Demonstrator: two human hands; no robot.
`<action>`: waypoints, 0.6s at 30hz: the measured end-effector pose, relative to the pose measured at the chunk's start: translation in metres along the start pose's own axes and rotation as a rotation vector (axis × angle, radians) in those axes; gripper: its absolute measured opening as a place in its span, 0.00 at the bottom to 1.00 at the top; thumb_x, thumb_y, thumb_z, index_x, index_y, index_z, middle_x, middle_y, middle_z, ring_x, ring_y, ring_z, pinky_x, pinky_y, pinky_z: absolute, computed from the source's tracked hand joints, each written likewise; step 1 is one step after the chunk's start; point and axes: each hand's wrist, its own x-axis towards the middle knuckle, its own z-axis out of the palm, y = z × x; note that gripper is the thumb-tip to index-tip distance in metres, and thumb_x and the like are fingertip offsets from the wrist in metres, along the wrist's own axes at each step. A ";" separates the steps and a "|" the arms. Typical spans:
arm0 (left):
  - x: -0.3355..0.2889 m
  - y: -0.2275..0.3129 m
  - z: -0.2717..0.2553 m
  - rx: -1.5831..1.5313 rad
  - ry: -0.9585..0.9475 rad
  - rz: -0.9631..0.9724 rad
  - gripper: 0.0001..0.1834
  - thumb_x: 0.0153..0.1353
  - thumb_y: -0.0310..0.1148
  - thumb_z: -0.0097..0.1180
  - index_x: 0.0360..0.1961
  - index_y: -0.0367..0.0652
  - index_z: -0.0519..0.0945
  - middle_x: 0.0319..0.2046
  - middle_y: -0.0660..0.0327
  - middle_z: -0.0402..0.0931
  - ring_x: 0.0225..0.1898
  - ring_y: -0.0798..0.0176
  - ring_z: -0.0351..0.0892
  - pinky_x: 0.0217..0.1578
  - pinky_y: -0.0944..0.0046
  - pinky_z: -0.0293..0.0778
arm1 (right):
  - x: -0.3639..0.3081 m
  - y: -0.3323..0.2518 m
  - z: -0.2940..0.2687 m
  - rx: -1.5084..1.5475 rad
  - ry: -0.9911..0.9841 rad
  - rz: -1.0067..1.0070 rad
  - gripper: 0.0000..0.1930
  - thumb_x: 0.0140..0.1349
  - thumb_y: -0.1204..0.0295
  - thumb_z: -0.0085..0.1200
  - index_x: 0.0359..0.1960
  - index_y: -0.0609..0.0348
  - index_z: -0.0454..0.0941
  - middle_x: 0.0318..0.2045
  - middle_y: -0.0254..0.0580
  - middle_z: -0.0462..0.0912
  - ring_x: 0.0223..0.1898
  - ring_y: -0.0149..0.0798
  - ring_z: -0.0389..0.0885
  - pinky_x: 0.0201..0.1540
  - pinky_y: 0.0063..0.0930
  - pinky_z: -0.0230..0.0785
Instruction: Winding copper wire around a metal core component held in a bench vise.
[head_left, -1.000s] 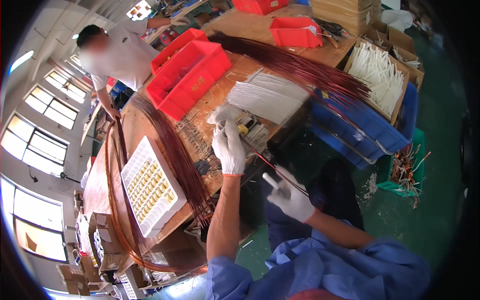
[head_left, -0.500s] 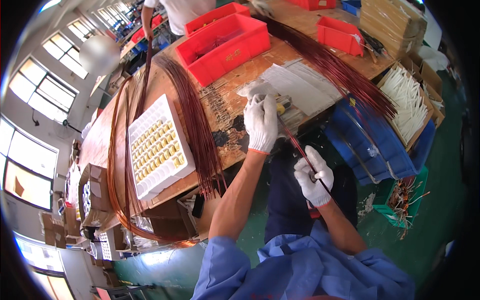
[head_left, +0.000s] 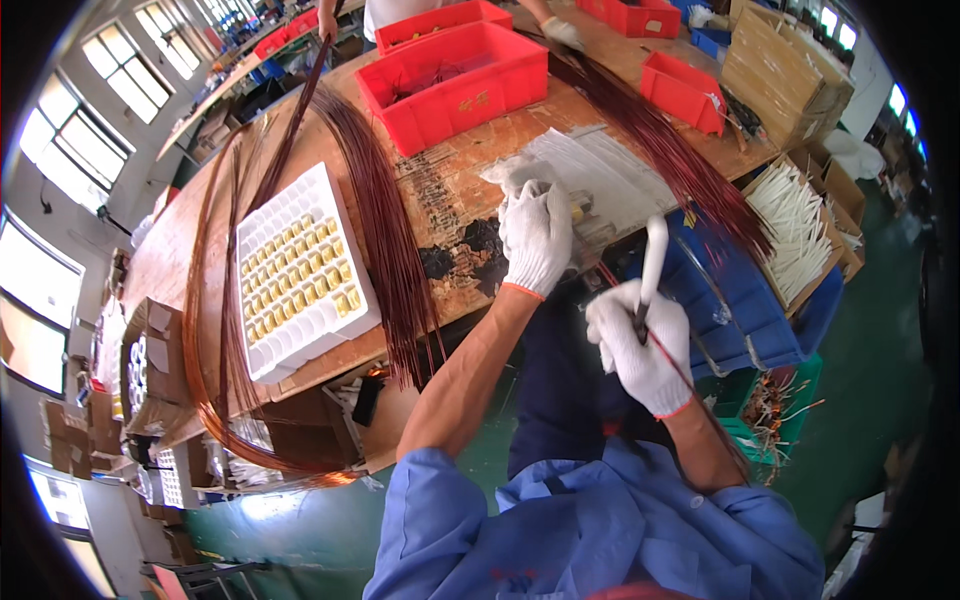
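Note:
My left hand (head_left: pixel 536 235), in a white glove, is closed at the table's front edge; what its fingers hold is hidden. Beside it lies a small part with a yellow section (head_left: pixel 580 208), partly covered. My right hand (head_left: pixel 642 345), also gloved, is closed in front of the table, to the right of and nearer than the left. From its grip rises a tool's curved white handle (head_left: pixel 655 255) with a dark part at the fingers; the tool's kind is unclear. Thin dark red wire (head_left: pixel 668 358) passes by the right palm and trails along the forearm.
Left of me, a white tray (head_left: pixel 362 318) holds rows of yellowish parts. Dark red wire bundles (head_left: pixel 385 240) lie beside it and at right (head_left: pixel 690 180). Red bins (head_left: pixel 460 105), clear bags (head_left: pixel 600 165), a blue bin (head_left: pixel 735 300) and white tubes (head_left: pixel 800 220) surround the workplace. Across the table stands a co-worker.
My right hand has risen slightly and moved right; the white handle now shows in it. My left hand stays nearly in place. The co-worker's gloved hand has shifted right over the far wire bundle.

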 end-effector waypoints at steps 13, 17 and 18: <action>0.002 0.002 -0.029 -0.075 -0.222 0.101 0.28 0.74 0.55 0.43 0.45 0.44 0.89 0.51 0.50 0.81 0.56 0.40 0.73 0.61 0.44 0.64 | 0.124 -0.117 0.019 -0.515 -0.261 0.094 0.20 0.80 0.61 0.51 0.32 0.65 0.80 0.22 0.41 0.85 0.13 0.29 0.77 0.17 0.25 0.68; 0.002 0.004 -0.037 -0.025 -0.268 0.193 0.29 0.75 0.56 0.42 0.45 0.46 0.89 0.47 0.49 0.80 0.54 0.40 0.73 0.59 0.44 0.64 | 0.155 -0.117 0.029 -0.605 -0.283 0.099 0.23 0.79 0.58 0.50 0.31 0.67 0.80 0.21 0.45 0.83 0.13 0.31 0.78 0.17 0.27 0.69; -0.001 0.002 -0.039 -0.030 -0.222 0.155 0.28 0.75 0.56 0.44 0.43 0.46 0.89 0.45 0.48 0.79 0.52 0.40 0.73 0.57 0.44 0.65 | 0.164 -0.115 0.039 -0.658 -0.325 0.134 0.24 0.78 0.57 0.50 0.32 0.68 0.80 0.20 0.46 0.83 0.14 0.32 0.79 0.17 0.28 0.70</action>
